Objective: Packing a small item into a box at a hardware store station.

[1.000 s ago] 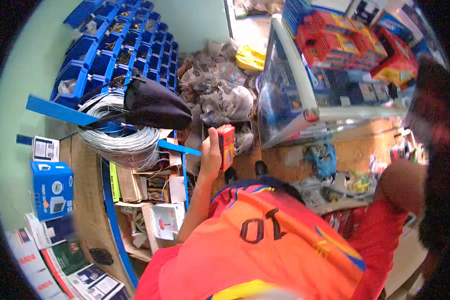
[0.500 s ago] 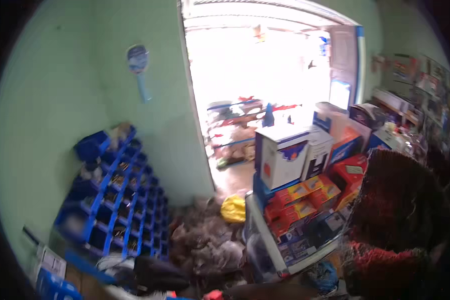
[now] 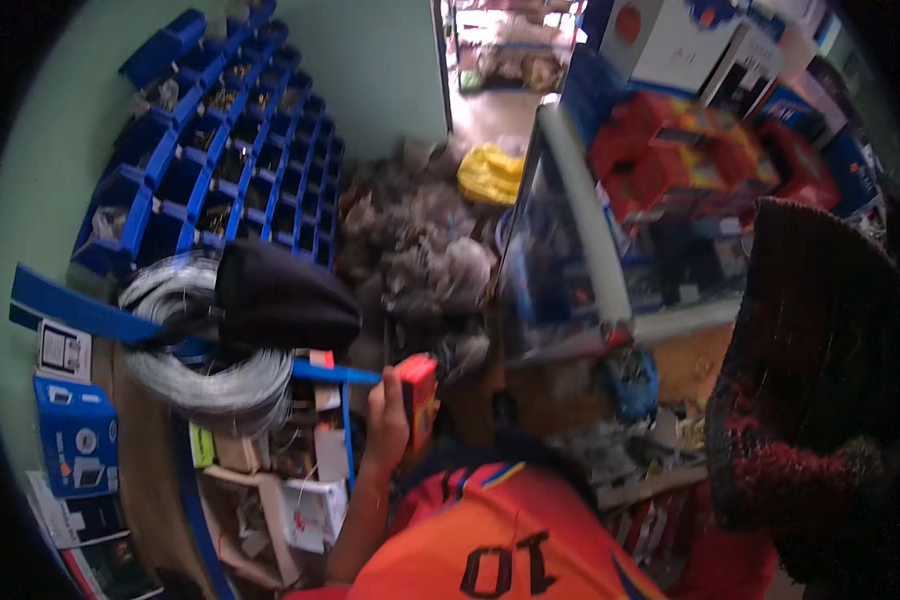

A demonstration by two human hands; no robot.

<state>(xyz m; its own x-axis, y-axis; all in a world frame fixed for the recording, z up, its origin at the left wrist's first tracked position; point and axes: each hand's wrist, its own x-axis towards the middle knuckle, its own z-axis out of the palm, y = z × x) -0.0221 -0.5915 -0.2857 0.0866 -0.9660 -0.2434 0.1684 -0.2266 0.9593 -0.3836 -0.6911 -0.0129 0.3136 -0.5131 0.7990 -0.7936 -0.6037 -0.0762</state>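
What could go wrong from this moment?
The left hand holds the red box alone, with no second hand visible on it, so it might slip.

The blue strip ends close by; the hand could bump it and perhaps jolt the wire coil.

The pile of plastic bags near the doorway could trip someone walking there.

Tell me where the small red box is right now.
In the head view, the small red box is a little below the middle, held in the left hand, to the right of the wire coil.
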